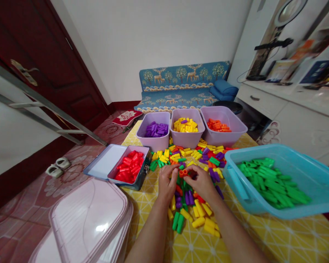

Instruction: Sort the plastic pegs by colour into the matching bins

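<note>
My left hand (167, 181) is over the mixed pile of plastic tubes, thumb and fingers curved; whether it holds anything is hidden. Beside it, my right hand (200, 181) has its fingers closed at a pair of orange tubes (183, 173), which show their round open ends between the two hands. Purple, green and yellow tubes (199, 208) lie loose on the cloth around and below the hands. Behind the pile, lilac bins hold purple tubes (157, 129), yellow tubes (185, 125) and orange tubes (218, 125).
A metal box (138, 179) with red tubes stands left, its lid open. Stacked pale lids (89, 219) lie at the front left. On the right sits a blue basin (235, 195) with green tubes. The patterned yellow cloth (192, 250) covers the table; a blue sofa (178, 87) stands behind.
</note>
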The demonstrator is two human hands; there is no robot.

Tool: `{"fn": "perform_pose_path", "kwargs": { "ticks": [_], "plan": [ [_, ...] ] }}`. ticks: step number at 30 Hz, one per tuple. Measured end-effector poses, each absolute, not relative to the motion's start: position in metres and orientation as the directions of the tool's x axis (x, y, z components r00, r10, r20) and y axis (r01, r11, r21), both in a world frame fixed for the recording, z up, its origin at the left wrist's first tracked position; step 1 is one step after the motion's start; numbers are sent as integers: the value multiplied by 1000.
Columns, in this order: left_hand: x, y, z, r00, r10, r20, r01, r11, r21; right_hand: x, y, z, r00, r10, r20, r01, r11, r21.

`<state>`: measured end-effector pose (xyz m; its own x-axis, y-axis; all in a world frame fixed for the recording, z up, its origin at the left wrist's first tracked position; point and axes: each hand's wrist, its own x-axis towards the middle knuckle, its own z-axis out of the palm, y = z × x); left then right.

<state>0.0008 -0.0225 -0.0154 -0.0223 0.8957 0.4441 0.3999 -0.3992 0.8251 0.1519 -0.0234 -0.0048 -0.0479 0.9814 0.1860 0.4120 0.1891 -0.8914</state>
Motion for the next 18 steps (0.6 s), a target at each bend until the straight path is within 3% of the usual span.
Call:
{"fn": "perform_pose_path", "kwargs": {
  "ticks": [3,7,18],
  "plan": [
    [1,-24,-15,46,869,493,447,-459,768,152,-21,-5,14,988,153,199,147,-969],
    [2,-24,-16,57,853,519,426,-491,760,152,-22,2,-41,997,61,15,61,-998],
    [5,-25,-16,48,876,479,374,-461,805,153,-26,9,-58,998,-28,10,-28,-1000]
  ]
}}
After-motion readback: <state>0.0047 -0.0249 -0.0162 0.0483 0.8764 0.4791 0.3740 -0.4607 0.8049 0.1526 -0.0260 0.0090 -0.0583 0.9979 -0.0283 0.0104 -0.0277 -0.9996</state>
